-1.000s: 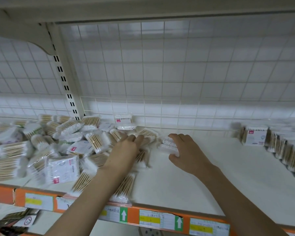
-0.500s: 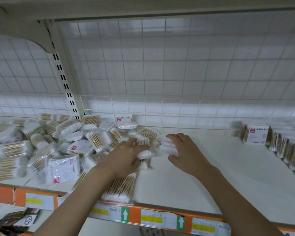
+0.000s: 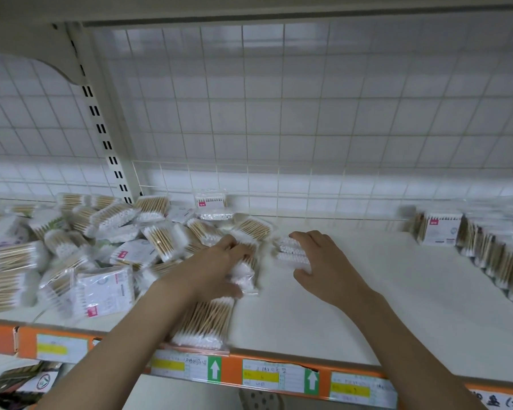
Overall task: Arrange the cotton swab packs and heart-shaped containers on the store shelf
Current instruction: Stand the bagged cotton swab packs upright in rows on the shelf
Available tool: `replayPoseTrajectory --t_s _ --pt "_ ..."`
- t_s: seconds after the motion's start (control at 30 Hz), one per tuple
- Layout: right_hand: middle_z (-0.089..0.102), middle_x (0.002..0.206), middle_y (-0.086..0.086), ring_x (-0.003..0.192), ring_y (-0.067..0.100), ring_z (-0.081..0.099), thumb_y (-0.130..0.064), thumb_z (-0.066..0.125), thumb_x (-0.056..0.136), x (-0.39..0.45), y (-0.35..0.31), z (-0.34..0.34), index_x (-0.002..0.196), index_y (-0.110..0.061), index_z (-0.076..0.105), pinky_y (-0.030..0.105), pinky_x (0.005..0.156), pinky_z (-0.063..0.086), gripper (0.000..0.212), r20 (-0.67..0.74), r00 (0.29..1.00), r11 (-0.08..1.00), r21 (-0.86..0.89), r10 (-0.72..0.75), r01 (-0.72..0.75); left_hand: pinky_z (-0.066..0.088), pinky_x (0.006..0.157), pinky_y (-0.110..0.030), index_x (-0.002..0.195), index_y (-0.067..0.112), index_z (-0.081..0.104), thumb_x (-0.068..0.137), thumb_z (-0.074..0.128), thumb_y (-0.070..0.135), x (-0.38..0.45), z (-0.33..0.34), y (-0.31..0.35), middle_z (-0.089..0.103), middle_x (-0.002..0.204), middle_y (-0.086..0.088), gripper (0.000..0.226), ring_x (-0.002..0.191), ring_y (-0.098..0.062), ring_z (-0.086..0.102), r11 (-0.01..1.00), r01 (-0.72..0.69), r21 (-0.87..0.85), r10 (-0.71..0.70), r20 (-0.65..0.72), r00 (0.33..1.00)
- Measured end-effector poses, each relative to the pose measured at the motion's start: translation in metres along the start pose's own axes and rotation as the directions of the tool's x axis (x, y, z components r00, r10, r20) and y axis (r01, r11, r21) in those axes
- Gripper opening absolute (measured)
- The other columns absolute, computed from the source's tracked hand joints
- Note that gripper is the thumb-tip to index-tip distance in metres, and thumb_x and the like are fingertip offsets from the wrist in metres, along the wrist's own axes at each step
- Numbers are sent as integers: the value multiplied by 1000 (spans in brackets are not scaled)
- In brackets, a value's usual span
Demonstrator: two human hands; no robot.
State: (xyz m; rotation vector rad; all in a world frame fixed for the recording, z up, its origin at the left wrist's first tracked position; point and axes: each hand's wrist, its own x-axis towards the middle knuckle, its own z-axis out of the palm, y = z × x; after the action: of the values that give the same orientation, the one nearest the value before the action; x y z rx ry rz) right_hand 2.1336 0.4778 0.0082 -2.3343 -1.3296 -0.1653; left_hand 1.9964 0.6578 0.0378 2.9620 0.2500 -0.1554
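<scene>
Nearest you, the orange shelf edge (image 3: 234, 368) runs below both of your forearms, with price labels (image 3: 274, 380) stuck along it. Just beneath your left wrist a flat swab pack (image 3: 205, 324) lies with its cotton tips toward that edge, partly covered by your arm.

Your left hand (image 3: 216, 270) is curled around a pack (image 3: 245, 275) of swabs: the fingers wrap over its top and the thumb comes in from below, so it is gripping that pack. The pack shows only at the fingertip side of the hand and is blurred.

Your right hand (image 3: 326, 267) sits just to the right of the left one, apart from it. Its fingers and thumb bend around a small stack of packs (image 3: 290, 251) on the white shelf (image 3: 323, 315), fingers on the far side and thumb on the near side, holding them together.

To the left of your left hand a loose heap of packs (image 3: 80, 250) spreads across the shelf, some lying label up, some tilted on others. Beyond your left fingertips one pack (image 3: 210, 199) stands against the wire back grid (image 3: 279, 119).

Well to the right of your right hand, a row of upright packs (image 3: 486, 247) lines the shelf, the first one (image 3: 439, 229) facing you with its label. I cannot make out any heart-shaped containers.
</scene>
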Motion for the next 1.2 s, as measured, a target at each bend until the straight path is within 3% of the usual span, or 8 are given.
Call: replayPoseTrajectory --t_s 0.23,0.33,0.43,0.53,0.7,0.9,1.03,1.2 --pt "44 123 -2 109 17 39 -18 54 84 -6 3 -11 136 -21 36 18 80 26 56 31 1000 1000 -15 6 -6 45 93 -40 145 32 16 79 67 39 8 -5 -6 22 143 4 83 112 -23 52 995 -46 91 38 86 996" --pt "44 122 -1 109 17 39 -19 53 85 -10 8 -20 137 -21 35 19 80 27 56 65 998 999 -40 28 -25 47 90 -41 142 35 19 79 60 49 12 -9 -4 31 137 5 77 112 -25 53 986 -76 147 70 47 996" --pt "45 119 -2 109 17 42 -21 55 84 -17 19 -33 136 -21 37 21 84 33 56 106 992 997 -39 72 -68 42 81 -27 143 30 23 86 53 41 21 -18 8 52 109 6 65 97 -20 55 992 -90 92 90 5 996" --pt "42 114 -2 102 18 49 -25 58 82 -23 33 -56 133 -19 41 24 82 38 54 182 976 992 -48 123 -116 37 72 -29 136 32 27 89 46 43 37 -25 24 48 76 11 52 75 -12 50 992 -72 -101 77 43 996" --pt "49 112 -2 106 19 50 -29 62 82 -32 57 -104 126 -20 42 32 87 41 49 381 894 971 -118 237 -207 43 72 -34 125 33 30 93 39 50 65 -21 57 61 81 2 37 79 -19 57 979 -135 -155 150 94 984" --pt "50 99 -4 84 15 51 -26 62 81 -46 91 -127 134 -25 32 22 63 38 61 456 825 941 -116 334 -317 41 75 -30 116 28 41 90 44 49 93 -20 99 49 91 7 34 92 -21 55 975 -209 -82 215 84 973" --pt "53 119 3 104 20 52 -23 66 81 -43 105 -127 138 -21 32 31 85 44 66 459 847 964 -116 267 -241 42 93 -36 131 20 41 90 48 44 104 -26 114 44 112 0 48 105 -21 51 987 -158 6 156 153 976" --pt "47 129 6 117 22 46 -19 67 81 -34 113 -126 139 -14 33 33 96 40 67 489 854 983 -127 176 -130 41 93 -31 136 15 37 89 55 38 106 -26 128 43 119 -2 56 109 -20 49 992 -123 5 121 149 982"
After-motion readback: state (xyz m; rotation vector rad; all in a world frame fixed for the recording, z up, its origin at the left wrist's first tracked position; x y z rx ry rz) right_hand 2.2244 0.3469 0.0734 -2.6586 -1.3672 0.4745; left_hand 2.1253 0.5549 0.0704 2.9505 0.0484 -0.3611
